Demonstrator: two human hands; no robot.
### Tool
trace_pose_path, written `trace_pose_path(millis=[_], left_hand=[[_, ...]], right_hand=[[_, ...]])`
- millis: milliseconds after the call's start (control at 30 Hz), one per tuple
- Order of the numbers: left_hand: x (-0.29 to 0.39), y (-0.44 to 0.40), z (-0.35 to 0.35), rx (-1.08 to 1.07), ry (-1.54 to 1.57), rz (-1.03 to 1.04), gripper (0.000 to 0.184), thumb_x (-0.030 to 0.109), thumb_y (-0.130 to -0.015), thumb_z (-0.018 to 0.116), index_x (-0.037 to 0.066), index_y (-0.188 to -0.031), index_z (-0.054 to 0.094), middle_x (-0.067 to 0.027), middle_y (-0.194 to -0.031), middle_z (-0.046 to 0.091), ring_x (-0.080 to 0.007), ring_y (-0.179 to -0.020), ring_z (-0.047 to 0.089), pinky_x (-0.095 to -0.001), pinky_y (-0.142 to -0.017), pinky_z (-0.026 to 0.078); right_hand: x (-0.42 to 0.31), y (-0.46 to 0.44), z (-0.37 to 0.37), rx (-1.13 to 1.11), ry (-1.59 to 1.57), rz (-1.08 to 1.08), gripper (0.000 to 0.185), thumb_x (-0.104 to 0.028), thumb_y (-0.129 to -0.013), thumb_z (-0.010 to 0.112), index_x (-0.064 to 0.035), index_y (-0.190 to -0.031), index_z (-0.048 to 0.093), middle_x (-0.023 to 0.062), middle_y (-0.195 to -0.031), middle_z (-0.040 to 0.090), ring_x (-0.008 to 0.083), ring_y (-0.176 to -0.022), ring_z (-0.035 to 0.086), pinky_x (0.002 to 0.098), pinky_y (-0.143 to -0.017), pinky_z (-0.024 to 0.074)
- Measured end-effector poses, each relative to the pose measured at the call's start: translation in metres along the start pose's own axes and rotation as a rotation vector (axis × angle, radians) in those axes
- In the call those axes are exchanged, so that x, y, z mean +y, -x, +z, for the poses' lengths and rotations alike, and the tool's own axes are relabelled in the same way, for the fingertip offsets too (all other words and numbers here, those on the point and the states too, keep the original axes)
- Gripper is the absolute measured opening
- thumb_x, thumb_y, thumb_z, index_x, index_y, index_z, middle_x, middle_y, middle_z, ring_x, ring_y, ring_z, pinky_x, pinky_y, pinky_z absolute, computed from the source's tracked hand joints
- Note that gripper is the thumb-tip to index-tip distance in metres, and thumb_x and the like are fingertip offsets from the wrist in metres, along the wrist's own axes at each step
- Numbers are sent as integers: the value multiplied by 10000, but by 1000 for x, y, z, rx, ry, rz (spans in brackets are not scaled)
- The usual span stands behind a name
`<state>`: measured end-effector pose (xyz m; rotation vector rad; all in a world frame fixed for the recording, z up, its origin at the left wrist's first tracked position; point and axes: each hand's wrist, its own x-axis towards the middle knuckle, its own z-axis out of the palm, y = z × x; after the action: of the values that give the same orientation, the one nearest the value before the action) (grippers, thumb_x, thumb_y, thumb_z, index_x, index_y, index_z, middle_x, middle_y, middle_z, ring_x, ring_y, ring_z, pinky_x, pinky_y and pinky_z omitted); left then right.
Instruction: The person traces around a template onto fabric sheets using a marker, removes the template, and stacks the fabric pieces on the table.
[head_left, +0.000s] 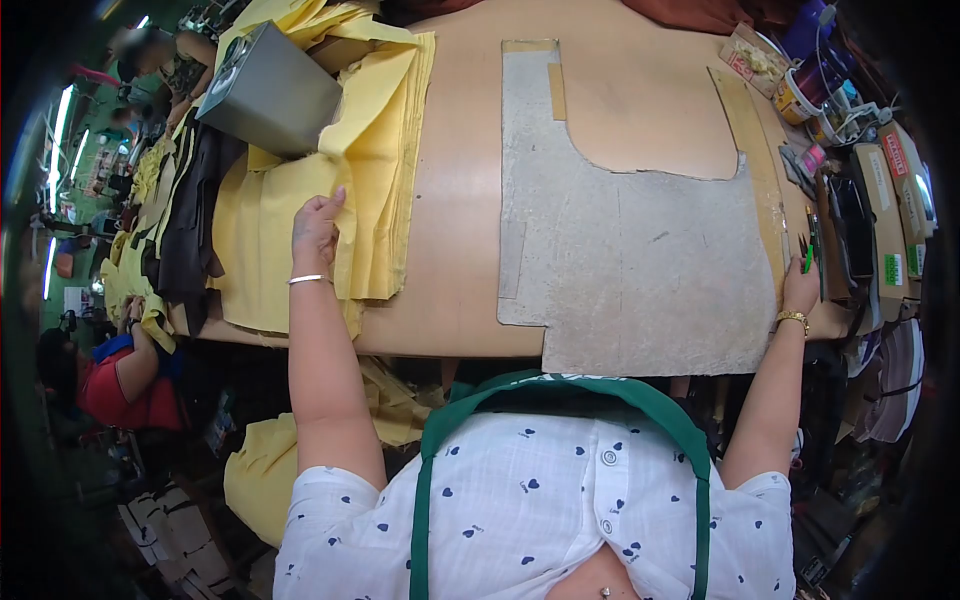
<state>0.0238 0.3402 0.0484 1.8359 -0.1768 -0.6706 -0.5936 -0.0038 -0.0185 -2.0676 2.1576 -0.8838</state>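
My left hand (pixel 318 228) is closed in a pinch at the edge of a stack of yellow fabric (pixel 270 235), beside a fold in the upper layers. A grey metal block (pixel 285 95) rests on the stack's far part. Toward the right of the table lies a large grey cardboard pattern (pixel 630 250) with a curved cut-out and tape along its edges. Just past its right edge, my right hand (pixel 799 288) is closed around small green-handled snips (pixel 806 258), with their dark blades pointing away from me.
Dark fabric (pixel 195 215) lies left of the yellow stack. Tubs (pixel 797 98) and boxes (pixel 880 200) crowd the table's right end. At the left are a person in red (pixel 120 385) and another person (pixel 185 65) farther back.
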Motion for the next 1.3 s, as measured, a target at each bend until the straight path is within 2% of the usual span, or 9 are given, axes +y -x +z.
trace_pose_path(millis=[200,433,733,833,900,1067,1100,1200,1300], left_hand=[[-13,7,3,23,279,51,249,282,-768,629,102,-671,487,7,-688,564,-66,-516,478,-200,-466,385],[11,36,-107,-297,969,542,446,260,-810,370,-15,-1154,440,-180,-1160,457,-295,-1094,434,-404,-908,364],[126,149,-59,401,765,851,375,303,-813,410,23,-1045,499,-122,-1014,537,-257,-908,540,-364,-831,411],[138,146,32,-109,1062,907,228,232,-878,392,51,-903,527,-44,-851,549,-152,-791,529,-291,-756,427],[121,141,121,19,940,881,203,165,-885,390,28,-976,510,-65,-942,517,-136,-906,479,-283,-854,364],[48,190,295,-627,276,859,262,196,-799,548,38,-1006,517,-203,-1243,352,-308,-1203,282,-400,-972,249],[35,203,302,-519,-219,1085,273,219,-786,577,63,-1006,531,-192,-1236,364,-317,-1194,298,-416,-990,222],[24,204,279,-612,-89,1211,277,227,-720,646,105,-955,567,-200,-1224,375,-355,-1207,259,-453,-998,177],[31,150,191,-76,-445,1295,362,177,-687,667,85,-1014,541,-164,-1219,390,-315,-1215,257,-461,-1005,164]], right_hand=[[0,0,0,-1,8,4,294,-269,-758,539,14,-825,581,178,-781,579,302,-733,557,360,-677,428],[6,0,3,9,21,-8,291,-270,-758,546,11,-823,579,180,-795,572,310,-727,553,371,-678,424],[3,1,3,-2,-3,7,285,-268,-762,535,8,-821,577,188,-783,561,328,-733,547,383,-677,424],[6,1,3,30,1,-22,292,-271,-762,531,12,-823,575,197,-786,559,337,-735,541,389,-680,421],[5,0,5,39,4,-43,299,-274,-763,529,15,-823,574,203,-789,559,341,-737,538,394,-680,418],[3,3,7,74,-29,-46,281,-254,-774,518,21,-818,557,199,-771,552,338,-744,531,399,-669,410],[4,3,5,83,-40,-29,273,-247,-776,516,21,-817,552,194,-762,549,335,-747,528,399,-669,409],[-3,10,-1,149,-41,-148,254,-223,-780,526,30,-807,538,178,-742,533,327,-734,512,395,-669,403],[-26,20,-13,127,-29,-313,257,-214,-767,556,40,-799,532,171,-743,520,322,-713,495,396,-667,396]])
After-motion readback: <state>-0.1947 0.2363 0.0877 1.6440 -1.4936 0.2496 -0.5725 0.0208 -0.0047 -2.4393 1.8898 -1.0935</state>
